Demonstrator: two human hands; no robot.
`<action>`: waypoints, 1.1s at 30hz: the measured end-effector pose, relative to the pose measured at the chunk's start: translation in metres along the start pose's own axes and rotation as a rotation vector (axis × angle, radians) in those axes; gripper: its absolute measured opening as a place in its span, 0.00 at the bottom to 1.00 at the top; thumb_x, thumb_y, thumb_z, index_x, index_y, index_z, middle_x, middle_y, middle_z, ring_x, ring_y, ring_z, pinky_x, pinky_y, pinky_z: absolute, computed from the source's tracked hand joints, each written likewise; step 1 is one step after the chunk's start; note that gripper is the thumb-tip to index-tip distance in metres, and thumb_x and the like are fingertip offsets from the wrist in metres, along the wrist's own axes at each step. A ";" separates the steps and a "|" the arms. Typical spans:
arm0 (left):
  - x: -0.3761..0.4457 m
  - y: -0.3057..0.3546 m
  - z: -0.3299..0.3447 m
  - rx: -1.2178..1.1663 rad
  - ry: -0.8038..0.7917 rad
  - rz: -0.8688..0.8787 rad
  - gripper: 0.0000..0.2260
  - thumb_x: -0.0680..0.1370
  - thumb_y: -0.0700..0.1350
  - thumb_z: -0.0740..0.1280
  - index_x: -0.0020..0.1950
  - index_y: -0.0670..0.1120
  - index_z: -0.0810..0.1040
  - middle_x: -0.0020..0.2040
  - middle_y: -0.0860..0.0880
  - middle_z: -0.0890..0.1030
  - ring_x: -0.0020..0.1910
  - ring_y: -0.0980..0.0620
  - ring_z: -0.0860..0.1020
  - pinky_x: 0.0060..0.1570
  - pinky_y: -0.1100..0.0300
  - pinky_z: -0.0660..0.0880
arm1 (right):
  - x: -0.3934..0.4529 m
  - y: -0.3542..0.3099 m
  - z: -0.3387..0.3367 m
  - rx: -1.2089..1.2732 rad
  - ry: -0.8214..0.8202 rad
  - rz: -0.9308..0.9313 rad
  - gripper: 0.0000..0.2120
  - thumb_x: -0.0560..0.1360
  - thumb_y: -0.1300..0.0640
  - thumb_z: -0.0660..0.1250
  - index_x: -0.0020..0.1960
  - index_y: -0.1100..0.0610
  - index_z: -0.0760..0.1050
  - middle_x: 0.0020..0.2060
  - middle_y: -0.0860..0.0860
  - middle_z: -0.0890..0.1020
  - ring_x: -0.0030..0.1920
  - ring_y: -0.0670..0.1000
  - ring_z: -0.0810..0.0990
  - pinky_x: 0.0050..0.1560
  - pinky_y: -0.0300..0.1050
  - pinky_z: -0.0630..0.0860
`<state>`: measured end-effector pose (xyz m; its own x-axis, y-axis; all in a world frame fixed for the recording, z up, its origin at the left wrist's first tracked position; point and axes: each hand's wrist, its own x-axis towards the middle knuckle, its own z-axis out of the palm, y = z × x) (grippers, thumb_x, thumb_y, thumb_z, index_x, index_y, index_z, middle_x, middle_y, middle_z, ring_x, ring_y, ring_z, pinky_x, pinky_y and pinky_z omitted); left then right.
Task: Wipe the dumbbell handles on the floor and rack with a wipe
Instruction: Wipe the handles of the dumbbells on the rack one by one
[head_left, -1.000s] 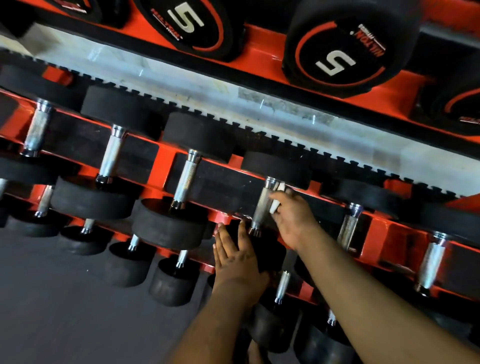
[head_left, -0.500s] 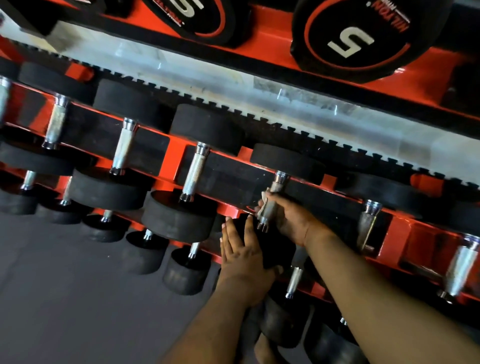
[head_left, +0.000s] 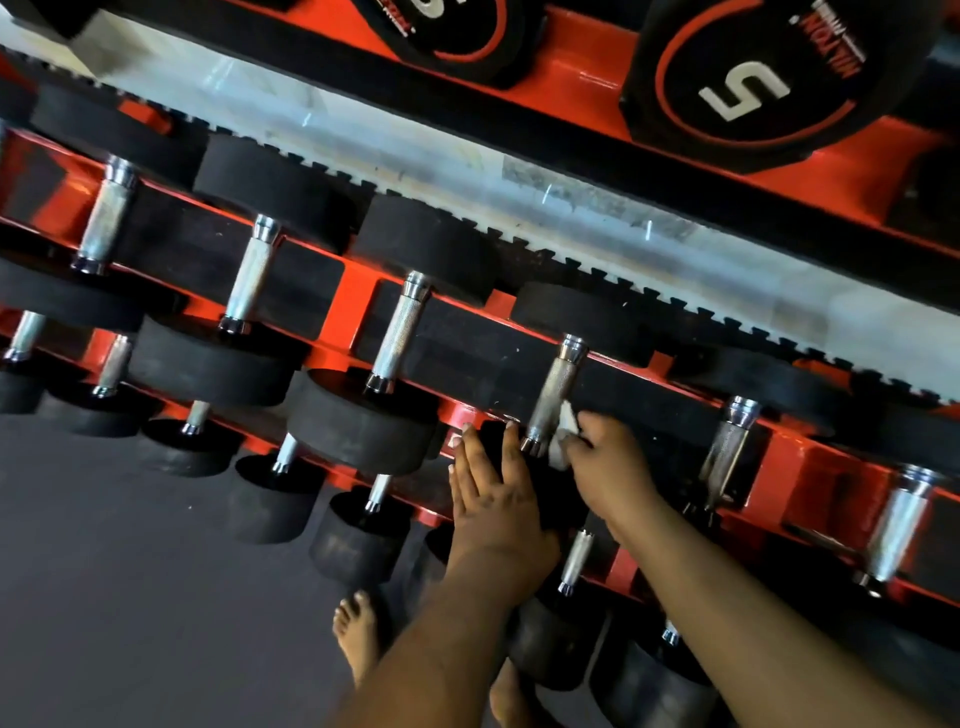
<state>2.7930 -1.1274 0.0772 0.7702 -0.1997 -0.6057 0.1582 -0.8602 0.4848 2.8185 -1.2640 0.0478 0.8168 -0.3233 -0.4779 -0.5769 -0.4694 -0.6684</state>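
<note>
Two hands work at the middle tier of the orange rack (head_left: 353, 291) in the head view, the only view there is. To do this handle well, I judge the wipe should wrap as far round the knurled bar as it can and travel its full length from collar to collar, with a twist to reach the far side, while the other hand keeps the dumbbell from rolling.

Right hand (head_left: 608, 462): fingers curled, pinching a small white wipe (head_left: 563, 434) and pressing it against the right side of the chrome handle (head_left: 553, 395), near its lower end. How much of the bar the wipe covers cannot be told; only a crumpled corner shows.

Left hand (head_left: 493, 493): fingers straight and close together, lying flat on the black front head of that same dumbbell (head_left: 582, 317), holding nothing.

More handles (head_left: 400, 332) sit along the tier to either side, others on the lowest tier and on the dark floor (head_left: 130, 597). Bare feet show below the forearms
</note>
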 end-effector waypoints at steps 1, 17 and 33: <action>0.000 -0.002 0.001 0.004 0.001 0.010 0.53 0.75 0.60 0.70 0.81 0.50 0.32 0.78 0.36 0.29 0.78 0.39 0.28 0.76 0.48 0.31 | -0.004 -0.004 -0.004 -0.068 0.103 -0.157 0.10 0.80 0.61 0.65 0.57 0.56 0.83 0.48 0.55 0.85 0.49 0.55 0.83 0.47 0.42 0.75; -0.006 -0.022 0.003 0.002 0.085 0.143 0.54 0.75 0.67 0.66 0.79 0.48 0.27 0.81 0.41 0.31 0.77 0.48 0.27 0.76 0.52 0.30 | 0.003 0.012 -0.044 -0.989 -0.392 -0.939 0.29 0.74 0.66 0.63 0.74 0.54 0.71 0.74 0.52 0.71 0.75 0.52 0.67 0.74 0.52 0.67; 0.023 -0.141 -0.104 -0.029 0.386 0.078 0.50 0.73 0.60 0.74 0.83 0.47 0.46 0.83 0.42 0.43 0.82 0.45 0.42 0.80 0.45 0.45 | 0.020 -0.104 0.088 -0.424 -0.071 -0.904 0.27 0.76 0.71 0.64 0.71 0.53 0.75 0.74 0.51 0.72 0.74 0.51 0.70 0.74 0.45 0.67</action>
<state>2.8529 -0.9619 0.0603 0.9556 -0.0679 -0.2868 0.1029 -0.8349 0.5406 2.8945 -1.1494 0.0580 0.9367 0.3436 0.0674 0.3229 -0.7732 -0.5458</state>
